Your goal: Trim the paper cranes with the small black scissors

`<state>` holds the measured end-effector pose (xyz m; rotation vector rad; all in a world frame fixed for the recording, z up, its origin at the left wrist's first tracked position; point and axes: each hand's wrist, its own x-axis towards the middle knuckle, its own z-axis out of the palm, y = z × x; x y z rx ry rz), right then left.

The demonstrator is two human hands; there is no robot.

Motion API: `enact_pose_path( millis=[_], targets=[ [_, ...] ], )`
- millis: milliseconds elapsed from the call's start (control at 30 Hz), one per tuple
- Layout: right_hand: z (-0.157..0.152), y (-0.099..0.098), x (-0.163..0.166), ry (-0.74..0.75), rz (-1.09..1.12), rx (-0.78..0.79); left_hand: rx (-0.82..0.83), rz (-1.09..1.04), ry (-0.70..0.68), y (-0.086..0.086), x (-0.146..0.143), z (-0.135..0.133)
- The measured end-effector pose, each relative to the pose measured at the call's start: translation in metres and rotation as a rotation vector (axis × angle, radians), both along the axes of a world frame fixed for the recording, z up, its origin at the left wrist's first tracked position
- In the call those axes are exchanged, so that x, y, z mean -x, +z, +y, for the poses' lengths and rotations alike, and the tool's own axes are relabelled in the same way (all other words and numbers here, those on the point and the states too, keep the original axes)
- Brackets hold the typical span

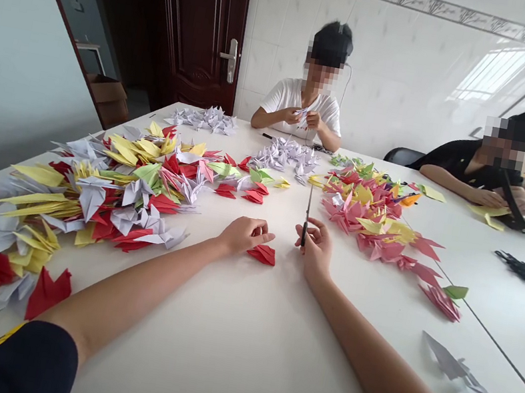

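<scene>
Red folded paper (262, 254) lies just beside the left hand (245, 235).

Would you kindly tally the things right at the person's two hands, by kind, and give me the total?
Slim dark metal scissors, held upright in the right hand: 1
Folded red paper piece, beside the left hand: 1
Total: 2

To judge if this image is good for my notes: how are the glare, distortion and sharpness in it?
Head view: a window reflection makes bright glare on the white tile wall; wide-lens distortion leans the dark wooden door; the left hand and right hand, with the scissors, look sharp, without clear motion blur.
</scene>
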<state>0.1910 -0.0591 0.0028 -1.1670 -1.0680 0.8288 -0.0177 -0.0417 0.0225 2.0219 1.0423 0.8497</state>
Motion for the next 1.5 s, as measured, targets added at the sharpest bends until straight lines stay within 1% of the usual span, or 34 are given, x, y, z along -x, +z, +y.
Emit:
enact_pose_path(
  millis=[67, 133, 233, 300, 433, 533, 733, 833, 933, 1067, 1133, 1233, 1333, 1500],
  targets=[
    [-0.001, 0.002, 0.002, -0.009, -0.034, -0.032, 0.013, -0.033, 0.025, -0.001, 0.0, 0.002],
    [-0.001, 0.002, 0.002, -0.018, -0.061, -0.018, 0.078, -0.141, 0.023, -0.002, 0.001, 0.005],
    [0.001, -0.001, 0.0, -0.036, -0.048, 0.036, 0.241, -0.287, -0.09, -0.003, 0.003, 0.011],
    [0.003, -0.003, -0.002, -0.055, -0.029, 0.058, 0.282, -0.275, -0.162, -0.005, 0.004, 0.013],
    [0.004, -0.006, -0.003, -0.046, -0.039, 0.047, 0.165, -0.142, -0.157, -0.008, 0.003, 0.015],
    [0.003, -0.005, -0.002, -0.018, -0.053, 0.032, 0.105, -0.102, -0.171, -0.008, 0.003, 0.014],
    [0.0, -0.001, 0.0, -0.014, -0.052, 0.045, 0.089, -0.073, -0.383, -0.002, 0.002, 0.007],
    [0.0, -0.001, 0.0, -0.013, -0.063, 0.052, 0.122, -0.09, -0.424, -0.004, 0.0, 0.005],
    [0.001, -0.003, -0.001, -0.01, -0.07, 0.051, 0.183, -0.163, -0.34, -0.01, -0.003, 0.007],
    [0.002, -0.004, -0.002, -0.001, -0.069, 0.058, 0.358, -0.404, -0.2, -0.016, -0.005, 0.013],
    [0.001, -0.003, -0.002, 0.011, -0.062, 0.067, 0.355, -0.501, -0.11, -0.018, -0.005, 0.016],
    [0.0, -0.001, -0.001, 0.032, -0.06, 0.077, 0.323, -0.583, 0.018, -0.017, -0.005, 0.019],
    [-0.001, 0.0, 0.0, 0.043, -0.063, 0.078, 0.354, -0.612, 0.057, -0.014, -0.004, 0.018],
    [-0.002, 0.001, 0.0, 0.074, -0.051, 0.061, 0.305, -0.601, 0.123, -0.01, -0.002, 0.014]
  ],
)
